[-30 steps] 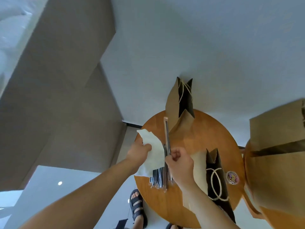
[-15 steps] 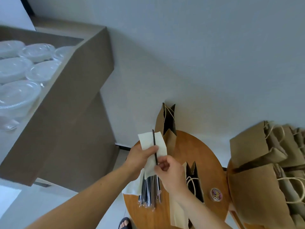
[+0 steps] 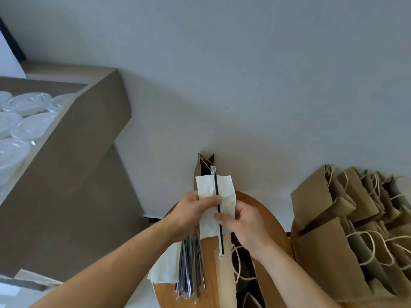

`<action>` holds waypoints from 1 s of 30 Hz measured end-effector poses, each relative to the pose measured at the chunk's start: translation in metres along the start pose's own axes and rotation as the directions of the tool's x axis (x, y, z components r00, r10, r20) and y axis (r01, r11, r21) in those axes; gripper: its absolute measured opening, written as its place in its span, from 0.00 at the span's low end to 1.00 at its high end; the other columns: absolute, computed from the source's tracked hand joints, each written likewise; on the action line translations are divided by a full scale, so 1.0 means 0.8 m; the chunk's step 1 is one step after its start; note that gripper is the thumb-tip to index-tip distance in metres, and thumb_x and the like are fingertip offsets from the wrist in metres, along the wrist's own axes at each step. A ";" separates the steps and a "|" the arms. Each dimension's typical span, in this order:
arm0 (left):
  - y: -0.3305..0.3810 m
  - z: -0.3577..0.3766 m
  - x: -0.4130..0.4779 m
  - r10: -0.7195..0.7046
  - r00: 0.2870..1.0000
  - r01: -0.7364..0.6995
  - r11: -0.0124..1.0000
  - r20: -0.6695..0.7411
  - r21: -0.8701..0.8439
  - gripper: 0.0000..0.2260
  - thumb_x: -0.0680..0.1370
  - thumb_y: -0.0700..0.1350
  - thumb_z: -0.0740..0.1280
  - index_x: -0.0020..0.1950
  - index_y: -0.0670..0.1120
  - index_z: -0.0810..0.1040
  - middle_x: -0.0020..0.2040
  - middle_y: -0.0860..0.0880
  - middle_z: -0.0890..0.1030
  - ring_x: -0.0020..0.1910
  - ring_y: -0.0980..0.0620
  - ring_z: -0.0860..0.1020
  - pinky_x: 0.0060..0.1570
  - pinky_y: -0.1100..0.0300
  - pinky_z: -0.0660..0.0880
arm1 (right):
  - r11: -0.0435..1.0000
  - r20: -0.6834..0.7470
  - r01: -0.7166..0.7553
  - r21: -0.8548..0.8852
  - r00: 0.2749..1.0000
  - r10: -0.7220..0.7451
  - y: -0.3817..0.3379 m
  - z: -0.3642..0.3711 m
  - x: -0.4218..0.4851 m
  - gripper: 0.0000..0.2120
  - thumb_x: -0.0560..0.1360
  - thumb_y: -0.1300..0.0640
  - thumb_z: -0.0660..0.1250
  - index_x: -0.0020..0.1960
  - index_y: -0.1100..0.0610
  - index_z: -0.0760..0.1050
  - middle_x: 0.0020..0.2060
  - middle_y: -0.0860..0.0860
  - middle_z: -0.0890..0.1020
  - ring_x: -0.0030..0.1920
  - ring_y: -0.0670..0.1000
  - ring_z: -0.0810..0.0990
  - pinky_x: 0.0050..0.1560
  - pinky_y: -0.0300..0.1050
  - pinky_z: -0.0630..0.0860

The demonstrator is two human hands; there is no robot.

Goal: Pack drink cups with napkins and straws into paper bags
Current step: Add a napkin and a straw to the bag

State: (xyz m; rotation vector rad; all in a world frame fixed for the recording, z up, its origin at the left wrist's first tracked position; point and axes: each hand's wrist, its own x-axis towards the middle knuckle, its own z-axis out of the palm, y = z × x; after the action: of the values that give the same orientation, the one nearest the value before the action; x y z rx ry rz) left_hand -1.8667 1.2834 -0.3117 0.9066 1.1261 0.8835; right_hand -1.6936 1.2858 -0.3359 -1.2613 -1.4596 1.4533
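Note:
My left hand (image 3: 189, 215) and my right hand (image 3: 243, 223) hold a white napkin (image 3: 223, 192) with one wrapped black straw (image 3: 216, 196) laid along it, raised above the round wooden table (image 3: 271, 221). My left thumb presses the napkin and straw together; my right thumb and fingers pinch them lower down. Below my hands an open brown paper bag (image 3: 241, 270) with twine handles stands on the table. A second open bag (image 3: 203, 162) stands behind the napkin at the table's far edge. A bundle of wrapped straws (image 3: 191, 267) lies on a napkin stack (image 3: 164, 270).
Several clear plastic cups with lids (image 3: 24, 116) sit on a brown counter (image 3: 73, 138) at the left. Several brown paper bags (image 3: 355, 230) are crowded together at the right. A pale wall fills the background.
The view has shifted down and right. My hands have lifted the napkin and the single straw higher, with the straw now lying along the napkin's middle.

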 end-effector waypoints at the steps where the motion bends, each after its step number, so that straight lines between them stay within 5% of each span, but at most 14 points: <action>1: 0.002 0.004 0.000 0.002 1.000 -0.002 1.000 0.013 0.004 0.15 0.78 0.48 0.70 0.62 0.43 0.77 0.52 0.44 0.85 0.52 0.43 0.84 0.45 0.53 0.81 | 1.000 -0.001 0.005 0.007 1.000 -0.005 0.000 -0.005 -0.002 0.06 0.74 0.55 0.75 0.50 0.47 0.83 0.46 0.45 0.86 0.47 0.46 0.85 0.41 0.39 0.81; 6: 0.018 0.017 0.005 0.044 0.999 -0.044 0.998 0.005 0.035 0.12 0.79 0.43 0.69 0.61 0.39 0.77 0.53 0.39 0.83 0.53 0.39 0.83 0.53 0.40 0.80 | 1.000 0.031 0.010 0.016 0.999 -0.011 0.001 -0.029 -0.007 0.09 0.74 0.56 0.74 0.53 0.47 0.82 0.49 0.46 0.86 0.51 0.48 0.85 0.49 0.47 0.83; 11: 0.056 0.025 0.014 0.233 0.972 -0.225 0.942 -0.004 0.250 0.08 0.79 0.41 0.68 0.57 0.42 0.81 0.50 0.46 0.83 0.44 0.55 0.82 0.43 0.62 0.79 | 0.983 0.054 0.052 -0.179 0.998 -0.043 -0.001 -0.053 -0.006 0.11 0.74 0.52 0.74 0.56 0.44 0.79 0.52 0.44 0.84 0.53 0.46 0.83 0.52 0.48 0.83; 14: 0.067 0.021 0.022 0.289 0.957 -0.282 0.936 -0.003 0.211 0.11 0.80 0.43 0.67 0.62 0.45 0.80 0.54 0.46 0.83 0.49 0.52 0.82 0.49 0.60 0.80 | 0.975 -0.044 0.080 -0.208 0.995 -0.091 0.000 -0.069 0.005 0.09 0.74 0.53 0.74 0.52 0.45 0.79 0.49 0.44 0.85 0.50 0.46 0.84 0.49 0.47 0.83; 16: 0.058 0.013 0.032 0.308 0.943 -0.288 0.945 -0.126 0.153 0.13 0.81 0.42 0.66 0.65 0.47 0.78 0.54 0.48 0.84 0.51 0.51 0.82 0.50 0.57 0.80 | 0.973 -0.191 0.070 -0.220 0.975 -0.113 0.003 -0.077 0.018 0.08 0.73 0.51 0.74 0.51 0.44 0.77 0.47 0.42 0.84 0.47 0.42 0.83 0.42 0.38 0.82; 18: 0.029 0.003 0.041 0.214 0.957 -0.138 0.929 -0.195 0.342 0.16 0.80 0.42 0.66 0.68 0.48 0.74 0.57 0.50 0.82 0.53 0.50 0.81 0.55 0.53 0.79 | 0.963 -0.319 0.052 -0.265 0.938 -0.138 0.013 -0.079 0.031 0.08 0.74 0.48 0.73 0.49 0.42 0.74 0.46 0.38 0.81 0.44 0.38 0.81 0.35 0.30 0.77; 20: -0.025 -0.006 0.044 -0.066 0.995 0.103 0.717 -0.080 0.689 0.21 0.77 0.44 0.69 0.70 0.50 0.71 0.61 0.51 0.78 0.58 0.51 0.78 0.59 0.53 0.77 | 0.950 -0.368 0.006 -0.311 0.921 -0.126 0.032 -0.074 0.042 0.07 0.75 0.47 0.71 0.50 0.44 0.74 0.47 0.40 0.81 0.43 0.40 0.81 0.36 0.33 0.79; 22: -0.083 0.000 0.038 -0.423 0.905 0.170 0.463 0.048 0.870 0.30 0.73 0.52 0.72 0.73 0.49 0.67 0.62 0.51 0.76 0.61 0.50 0.76 0.61 0.54 0.76 | 0.931 -0.371 -0.048 -0.361 0.924 -0.096 0.054 -0.062 0.050 0.09 0.76 0.45 0.69 0.52 0.47 0.74 0.47 0.42 0.81 0.45 0.43 0.81 0.40 0.37 0.81; 24: -0.131 0.020 0.032 -0.602 0.795 0.180 0.362 0.082 0.915 0.42 0.67 0.64 0.73 0.75 0.50 0.63 0.68 0.48 0.73 0.65 0.47 0.74 0.63 0.52 0.73 | 0.940 -0.375 -0.080 -0.333 0.925 -0.054 0.072 -0.047 0.054 0.09 0.77 0.46 0.69 0.53 0.47 0.73 0.48 0.42 0.80 0.44 0.43 0.81 0.35 0.31 0.78; 27: -0.175 0.052 0.028 -0.623 0.782 0.256 0.349 0.018 0.901 0.44 0.61 0.73 0.69 0.71 0.51 0.67 0.66 0.49 0.75 0.61 0.48 0.75 0.61 0.51 0.74 | 0.919 -0.326 -0.127 -0.374 0.945 -0.002 0.093 -0.029 0.050 0.09 0.78 0.48 0.68 0.55 0.48 0.74 0.50 0.43 0.81 0.42 0.40 0.79 0.33 0.27 0.74; 30: -0.198 0.063 0.030 -0.519 0.854 0.321 0.463 -0.041 0.827 0.28 0.68 0.70 0.65 0.59 0.51 0.77 0.52 0.49 0.81 0.50 0.49 0.81 0.54 0.50 0.80 | 0.865 -0.274 -0.176 -0.470 0.961 0.046 0.110 -0.025 0.031 0.09 0.78 0.46 0.67 0.54 0.48 0.73 0.49 0.44 0.81 0.42 0.42 0.80 0.35 0.31 0.76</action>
State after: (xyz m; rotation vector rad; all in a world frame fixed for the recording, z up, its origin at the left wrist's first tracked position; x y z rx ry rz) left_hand -1.7944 1.2397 -0.4564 1.3393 1.4988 -0.2455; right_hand -1.6677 1.3060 -0.4235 -1.7963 -1.6538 0.9599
